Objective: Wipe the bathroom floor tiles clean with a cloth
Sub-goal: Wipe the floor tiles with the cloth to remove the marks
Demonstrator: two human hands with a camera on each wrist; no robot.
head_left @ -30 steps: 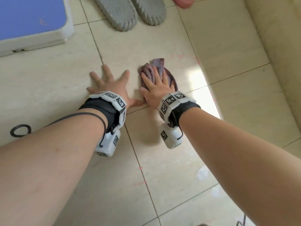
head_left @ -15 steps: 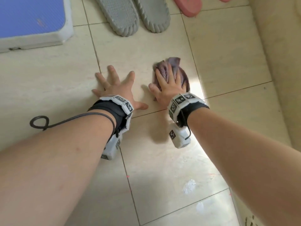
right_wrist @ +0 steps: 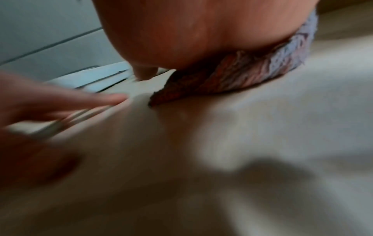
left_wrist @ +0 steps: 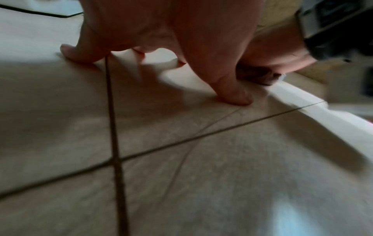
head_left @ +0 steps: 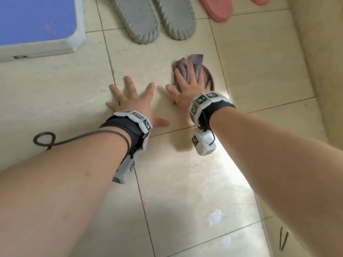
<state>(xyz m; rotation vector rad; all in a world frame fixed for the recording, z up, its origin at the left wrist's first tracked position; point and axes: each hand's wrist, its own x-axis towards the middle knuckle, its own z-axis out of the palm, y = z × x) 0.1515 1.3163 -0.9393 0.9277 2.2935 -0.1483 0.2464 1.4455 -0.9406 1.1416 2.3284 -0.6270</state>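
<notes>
Fingers (head_left: 193, 71) of the right hand (head_left: 187, 89) lie straight and pressed flat on the crumpled purple cloth (head_left: 206, 75), which sits on the beige floor tiles (head_left: 185, 182) beside a grout line. Just left of it, the left hand (head_left: 133, 101) rests on bare tile, fingers spread wide. Grey slippers (head_left: 154, 19) lie beyond.

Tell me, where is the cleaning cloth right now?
In the head view the purple cloth lies on the floor tiles under the right hand, below the grey slippers.
</notes>
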